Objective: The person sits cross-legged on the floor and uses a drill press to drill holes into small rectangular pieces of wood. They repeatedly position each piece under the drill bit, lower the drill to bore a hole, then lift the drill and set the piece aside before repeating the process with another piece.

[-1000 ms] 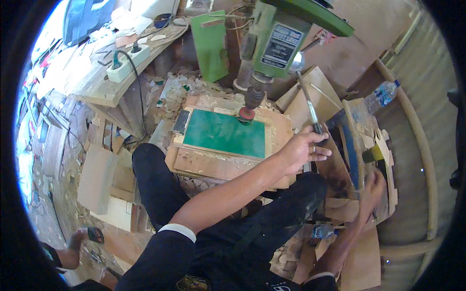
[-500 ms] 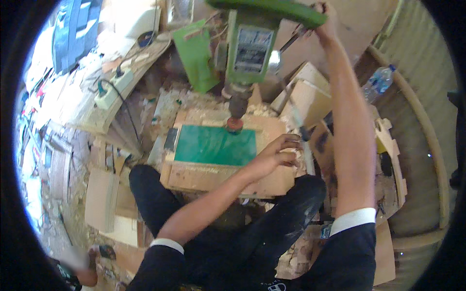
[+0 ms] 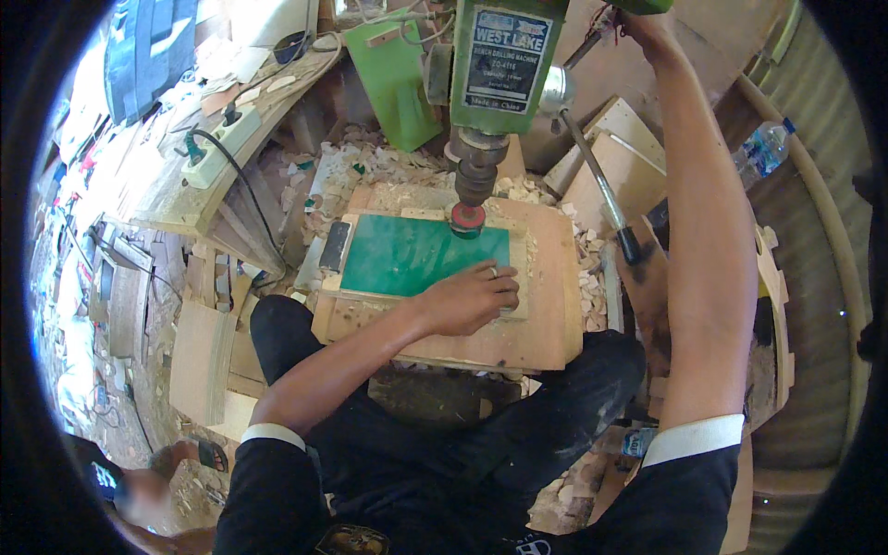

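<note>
A green bench drill press point(image 3: 504, 69) stands before me, its chuck point(image 3: 476, 171) holding a red-rimmed round cutter point(image 3: 468, 220) over a green rectangular panel point(image 3: 398, 254). I cannot tell whether the cutter touches the panel. The panel lies on a wooden board point(image 3: 425, 338) above my knees. My left hand point(image 3: 474, 298) is closed at the panel's near right corner, fingers curled over its edge, a ring on one finger. Raised at the upper right, my right hand point(image 3: 645, 30) closes round the end of the press's upper feed lever point(image 3: 585, 48); its fingers are partly hidden by the green casing.
A lower feed lever point(image 3: 601, 180) with a black grip slants down beside the board. A dark block point(image 3: 334, 245) sits at the panel's left end. Leftward, a wooden bench point(image 3: 176, 208) carries a power strip point(image 3: 222, 148). Wood chips surround the press. Another person point(image 3: 139, 490) is at lower left.
My left hand has come from right of the panel onto its near right corner. The view has shifted, so the press sits higher in it. My right hand stays up at the lever.
</note>
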Demonstrator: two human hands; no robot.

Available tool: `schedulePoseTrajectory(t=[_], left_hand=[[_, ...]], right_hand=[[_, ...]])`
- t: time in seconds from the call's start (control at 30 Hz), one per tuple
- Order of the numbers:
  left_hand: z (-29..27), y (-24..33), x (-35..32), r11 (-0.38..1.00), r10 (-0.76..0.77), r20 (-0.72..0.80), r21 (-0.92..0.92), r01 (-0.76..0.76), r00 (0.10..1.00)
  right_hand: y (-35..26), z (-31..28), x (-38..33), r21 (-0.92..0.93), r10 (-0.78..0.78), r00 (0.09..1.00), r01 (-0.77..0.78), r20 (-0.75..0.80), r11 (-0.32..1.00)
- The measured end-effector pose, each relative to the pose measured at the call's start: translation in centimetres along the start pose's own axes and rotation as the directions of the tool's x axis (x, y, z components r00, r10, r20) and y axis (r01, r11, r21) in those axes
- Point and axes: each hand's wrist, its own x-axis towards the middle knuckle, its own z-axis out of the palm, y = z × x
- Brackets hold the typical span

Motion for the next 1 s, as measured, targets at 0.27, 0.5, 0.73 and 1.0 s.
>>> schedulePoseTrajectory(t=[0.27, 0.5, 0.73, 1.0], left_hand=[[1.4, 1.7, -1.5, 0.996, 0.085, -0.016, 0.014, -0.085, 0.996], [0.6, -0.4, -1.0, 1.0, -0.018, -0.11, 0.012, 0.02, 0.994], [-0.1, -0.1, -0.7, 0.999, -0.033, -0.071, -0.001, 0.033, 0.997], [0.6, -0.6, -0.8, 1.0, -0.006, -0.108, 0.02, 0.009, 0.994]], right_hand=[[3.2, 0.9, 0.6, 0.191, -0.244, 0.969, 0.247, -0.042, 0.95], [1.0, 0.3, -0.2, 0.21, -0.023, 1.0, 0.02, 0.013, 0.978], [-2.3, -0.9, -1.5, 0.052, -0.048, 0.996, 0.052, -0.08, 0.997], [-7.8, -5.8, -5.4, -0.235, -0.122, 0.985, 0.092, -0.118, 0.968]])
